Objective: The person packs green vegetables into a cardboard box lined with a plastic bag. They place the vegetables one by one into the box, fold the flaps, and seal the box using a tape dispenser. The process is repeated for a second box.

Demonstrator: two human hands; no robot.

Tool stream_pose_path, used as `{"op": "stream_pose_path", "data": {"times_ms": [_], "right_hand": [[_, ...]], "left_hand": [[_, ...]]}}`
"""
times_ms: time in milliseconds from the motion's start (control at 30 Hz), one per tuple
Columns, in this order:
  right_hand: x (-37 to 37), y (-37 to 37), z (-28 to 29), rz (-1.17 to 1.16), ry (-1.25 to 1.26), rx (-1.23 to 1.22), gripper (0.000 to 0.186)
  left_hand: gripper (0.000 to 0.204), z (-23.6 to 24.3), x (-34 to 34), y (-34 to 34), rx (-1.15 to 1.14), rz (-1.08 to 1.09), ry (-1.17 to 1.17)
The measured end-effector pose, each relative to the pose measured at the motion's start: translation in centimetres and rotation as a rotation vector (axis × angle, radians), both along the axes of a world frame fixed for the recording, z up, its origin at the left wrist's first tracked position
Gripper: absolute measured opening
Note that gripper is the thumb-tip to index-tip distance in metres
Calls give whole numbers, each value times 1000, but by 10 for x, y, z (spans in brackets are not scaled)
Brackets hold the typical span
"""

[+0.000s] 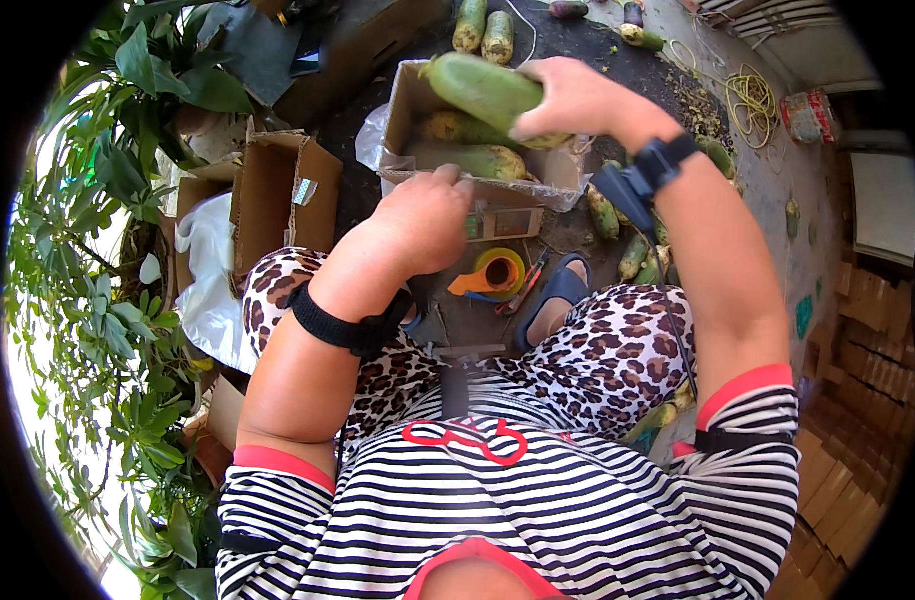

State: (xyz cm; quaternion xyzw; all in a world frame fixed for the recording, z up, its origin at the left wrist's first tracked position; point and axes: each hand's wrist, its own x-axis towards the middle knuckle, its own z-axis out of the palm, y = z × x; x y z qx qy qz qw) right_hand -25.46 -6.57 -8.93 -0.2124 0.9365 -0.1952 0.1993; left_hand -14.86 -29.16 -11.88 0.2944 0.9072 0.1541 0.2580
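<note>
My right hand [568, 100] grips a long green papaya [483, 88] and holds it over an open cardboard box [403, 105]. Two more green-yellow papayas [473, 160] lie inside the box. My left hand [428, 215] rests on the box's near rim, fingers curled on the cardboard. Both wrists carry black bands.
An orange tape dispenser [498, 272] and a cutter lie on the ground by my sandalled foot [553, 300]. Empty cardboard boxes [278, 195] stand at left beside leafy plants [88, 300]. More papayas [483, 30] lie on the ground beyond the box and at right. Flat cartons are stacked at far right.
</note>
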Motion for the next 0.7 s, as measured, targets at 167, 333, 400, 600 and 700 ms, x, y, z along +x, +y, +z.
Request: {"op": "stream_pose_path", "data": {"times_ms": [167,333,400,600,700], "right_hand": [[-10,-53,-69,22,-48,331,55],[-1,-41,-108,1,164,373,33],[1,-39,-84,34,83,486,33],[48,18,-8,-213,281,-276,38],[91,46,8,-642,-47,-887,22]], "left_hand": [[51,-3,1,3,20,-23,26],[51,1,-1,5,11,-42,22],[50,5,-4,5,-13,-45,-20],[44,-1,-18,-10,200,-64,123],[33,-4,-26,-19,344,111,213]]}}
